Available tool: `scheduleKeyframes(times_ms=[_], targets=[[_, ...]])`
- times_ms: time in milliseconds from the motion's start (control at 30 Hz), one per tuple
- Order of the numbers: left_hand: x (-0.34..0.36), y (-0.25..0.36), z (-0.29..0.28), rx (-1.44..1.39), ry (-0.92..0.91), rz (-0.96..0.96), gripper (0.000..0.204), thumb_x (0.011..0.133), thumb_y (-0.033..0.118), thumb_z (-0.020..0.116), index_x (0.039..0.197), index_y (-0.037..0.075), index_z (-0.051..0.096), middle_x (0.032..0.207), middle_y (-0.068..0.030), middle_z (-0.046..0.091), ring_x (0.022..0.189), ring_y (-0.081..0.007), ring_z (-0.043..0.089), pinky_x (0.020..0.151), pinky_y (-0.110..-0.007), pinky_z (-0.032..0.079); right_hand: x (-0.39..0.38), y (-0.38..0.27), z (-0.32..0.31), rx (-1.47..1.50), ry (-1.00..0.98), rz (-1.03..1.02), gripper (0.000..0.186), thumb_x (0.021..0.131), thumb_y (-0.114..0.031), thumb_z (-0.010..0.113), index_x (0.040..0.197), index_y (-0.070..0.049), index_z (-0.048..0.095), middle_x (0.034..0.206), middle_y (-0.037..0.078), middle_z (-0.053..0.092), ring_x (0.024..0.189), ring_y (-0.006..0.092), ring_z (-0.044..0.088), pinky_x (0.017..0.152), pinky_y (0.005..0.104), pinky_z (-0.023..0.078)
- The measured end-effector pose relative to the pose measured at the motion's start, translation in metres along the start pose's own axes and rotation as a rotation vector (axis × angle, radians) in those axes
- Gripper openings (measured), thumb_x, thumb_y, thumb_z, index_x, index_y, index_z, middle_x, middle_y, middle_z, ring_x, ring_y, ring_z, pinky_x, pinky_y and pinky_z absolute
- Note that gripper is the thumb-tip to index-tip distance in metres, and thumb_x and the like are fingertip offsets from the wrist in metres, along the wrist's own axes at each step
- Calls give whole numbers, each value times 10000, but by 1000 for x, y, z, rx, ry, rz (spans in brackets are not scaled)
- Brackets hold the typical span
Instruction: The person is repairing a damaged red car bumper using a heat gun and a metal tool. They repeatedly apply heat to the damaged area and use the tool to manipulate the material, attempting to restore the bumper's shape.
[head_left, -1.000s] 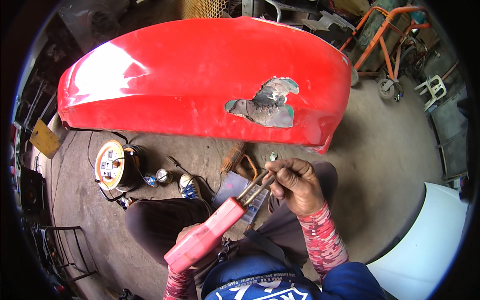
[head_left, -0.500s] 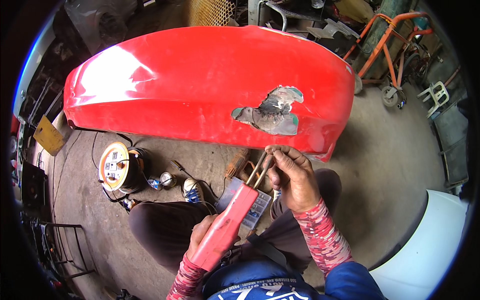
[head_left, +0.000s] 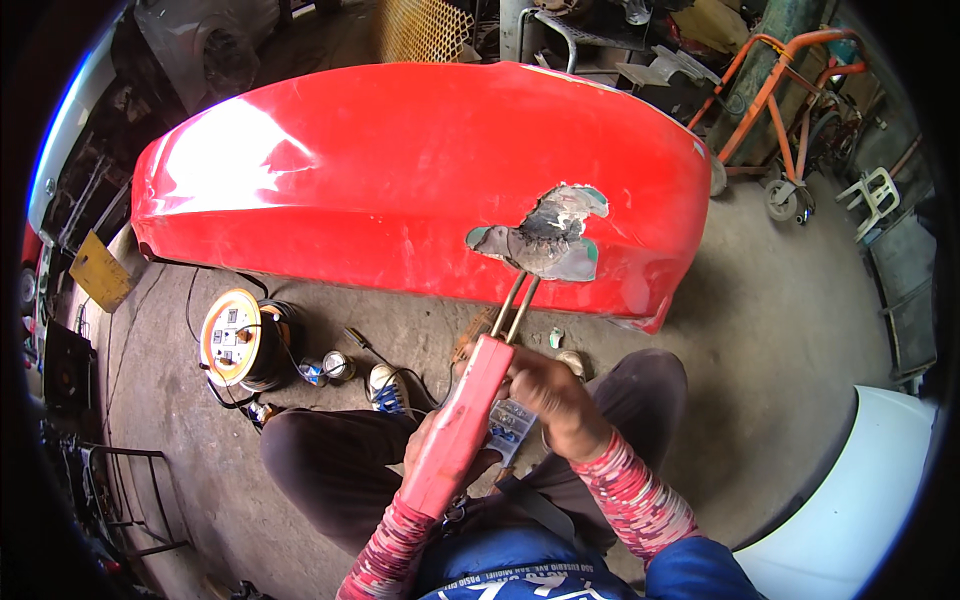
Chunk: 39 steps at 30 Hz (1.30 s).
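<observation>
My left hand point(head_left: 417, 448) is wrapped round the red body of a hot stapler point(head_left: 458, 430), which tilts up and away from me. Its two metal prongs point(head_left: 507, 312) reach the lower edge of a broken, patched area point(head_left: 548, 245) on a red car bumper point(head_left: 380, 160). Whether their tips touch the surface is hard to see. My right hand point(head_left: 557, 405), slightly blurred, is closed against the front of the stapler from the right; the tool hides some of its fingers. Under the tool, a clear compartment box point(head_left: 510, 432) with small parts is partly covered.
An orange-and-white cable reel point(head_left: 232, 335) stands at left on the concrete floor, with two small cans point(head_left: 338, 365) beside it. Cords run near my shoe point(head_left: 385, 388). A white panel point(head_left: 840, 510) lies at lower right. An orange wheeled frame point(head_left: 775, 110) stands at far right.
The stapler has moved forward and slightly right, bringing its prongs up to the bumper's damaged area. My right hand has left the prong tips and come back to the tool's front.
</observation>
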<state>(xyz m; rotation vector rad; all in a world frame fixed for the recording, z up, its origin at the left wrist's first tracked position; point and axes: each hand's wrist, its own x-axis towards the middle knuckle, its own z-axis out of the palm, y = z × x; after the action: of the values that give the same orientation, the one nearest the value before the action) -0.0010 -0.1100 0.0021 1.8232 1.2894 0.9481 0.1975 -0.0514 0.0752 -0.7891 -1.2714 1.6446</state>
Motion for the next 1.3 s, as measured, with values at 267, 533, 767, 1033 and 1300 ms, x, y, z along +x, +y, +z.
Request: scheduleKeyframes(times_ms=[267,533,767,1033,1300], targets=[[-2,-15,45,-1078,374,-401,398,1000,163,632,1357,1,567,1225,-102,652,1052,-171,661,883,-321,558,0,4,14,-98,-119,45,718,960,-486,683,1409,44,500,1312,175,631,1276,256,572,1114,405,415],[-32,-32,13,-318,378,-182,394,896,244,742,1177,-4,621,1000,-119,687,875,-230,687,759,-360,560,-31,13,29,-273,59,-141,556,974,-433,678,1275,30,616,1163,191,668,1111,309,639,975,398,489],[-53,-30,-21,155,67,-107,329,829,137,769,1084,-26,638,934,-131,683,815,-288,680,754,-407,553,-140,17,-33,109,235,-109,336,972,-226,705,1173,42,672,921,75,702,696,89,621,614,258,530],[-33,-54,35,586,-381,-1,507,765,277,767,1175,34,594,989,-151,639,936,-398,634,803,-485,485,-302,222,-248,21,1775,466,247,903,-229,745,1044,-25,745,837,77,728,599,143,634,541,287,505],[17,-115,104,677,-575,-142,629,737,105,649,1329,-8,468,1147,-261,594,1033,-485,588,858,-555,489,-321,358,-382,-679,1632,698,212,858,-216,702,973,-54,775,928,139,764,832,288,745,783,386,578]])
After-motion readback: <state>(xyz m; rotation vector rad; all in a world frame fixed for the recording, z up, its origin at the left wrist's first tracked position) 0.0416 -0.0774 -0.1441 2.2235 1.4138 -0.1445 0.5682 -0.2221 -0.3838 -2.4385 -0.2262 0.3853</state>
